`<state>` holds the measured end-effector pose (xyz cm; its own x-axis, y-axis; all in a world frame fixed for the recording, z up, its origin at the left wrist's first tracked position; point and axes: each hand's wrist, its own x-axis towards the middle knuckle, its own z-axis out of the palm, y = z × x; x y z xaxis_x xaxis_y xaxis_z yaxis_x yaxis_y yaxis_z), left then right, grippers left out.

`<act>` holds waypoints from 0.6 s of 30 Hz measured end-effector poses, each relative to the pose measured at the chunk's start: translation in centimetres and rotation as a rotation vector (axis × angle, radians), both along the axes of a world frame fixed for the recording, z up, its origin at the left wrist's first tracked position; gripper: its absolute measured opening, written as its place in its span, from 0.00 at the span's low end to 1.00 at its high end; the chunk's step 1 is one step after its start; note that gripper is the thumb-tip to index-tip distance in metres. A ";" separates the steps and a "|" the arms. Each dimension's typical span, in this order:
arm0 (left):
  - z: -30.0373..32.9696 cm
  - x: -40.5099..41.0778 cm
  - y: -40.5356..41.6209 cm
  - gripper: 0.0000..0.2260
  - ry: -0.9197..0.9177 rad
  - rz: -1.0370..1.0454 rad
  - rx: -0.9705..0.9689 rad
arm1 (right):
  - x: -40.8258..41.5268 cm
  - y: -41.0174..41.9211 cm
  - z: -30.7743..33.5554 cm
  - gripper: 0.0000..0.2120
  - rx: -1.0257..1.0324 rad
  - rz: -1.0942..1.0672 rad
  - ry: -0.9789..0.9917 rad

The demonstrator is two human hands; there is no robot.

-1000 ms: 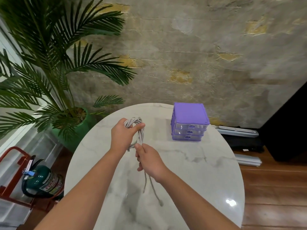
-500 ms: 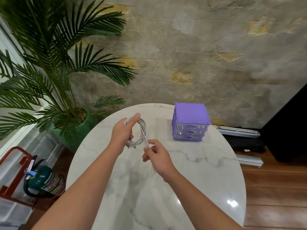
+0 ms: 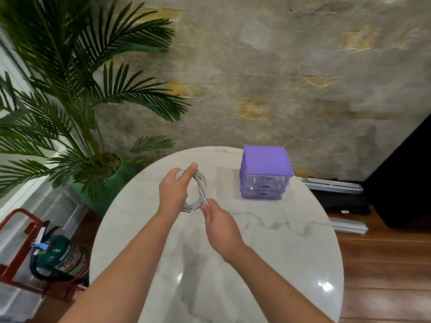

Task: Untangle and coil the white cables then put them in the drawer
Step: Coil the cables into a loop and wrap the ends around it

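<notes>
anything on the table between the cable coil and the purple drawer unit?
No. In the head view only bare marble table separates the white cable coil, gripped by the left hand, from the purple drawer unit.

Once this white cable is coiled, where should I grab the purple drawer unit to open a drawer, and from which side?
Probably by a small purple handle centered on a drawer front of the drawer unit, approaching from your side of the table, since all three closed fronts face you.

A potted palm (image 3: 77, 94) and a green fire extinguisher (image 3: 59, 257) stand left of the marble table (image 3: 279, 252).
</notes>
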<state>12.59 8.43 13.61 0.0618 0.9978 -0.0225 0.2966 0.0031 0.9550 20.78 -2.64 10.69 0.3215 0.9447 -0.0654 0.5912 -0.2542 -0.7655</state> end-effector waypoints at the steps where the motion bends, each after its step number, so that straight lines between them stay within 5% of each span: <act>1: 0.0 -0.1 0.0 0.24 -0.001 -0.034 -0.049 | 0.4 0.3 0.1 0.13 -0.012 -0.024 0.145; 3: 0.0 -0.6 0.2 0.22 -0.090 -0.132 -0.143 | 1.1 0.8 0.5 0.13 -0.033 -0.089 0.407; 6: -0.3 -1.3 0.2 0.20 -0.246 -0.268 -0.185 | 1.8 1.3 1.2 0.17 -0.032 -0.169 0.513; 13: -0.8 -0.6 -0.9 0.21 -0.053 -0.089 0.093 | 0.8 0.7 0.8 0.17 0.065 -0.075 0.346; 18: -1.0 -1.4 -0.5 0.21 0.053 -0.177 0.113 | 1.8 0.1 0.3 0.19 0.051 -0.025 0.285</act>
<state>11.14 7.90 12.65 0.2376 0.9680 0.0807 0.3325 -0.1592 0.9296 22.57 -2.58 11.02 0.3197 0.9412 -0.1089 0.3445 -0.2225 -0.9120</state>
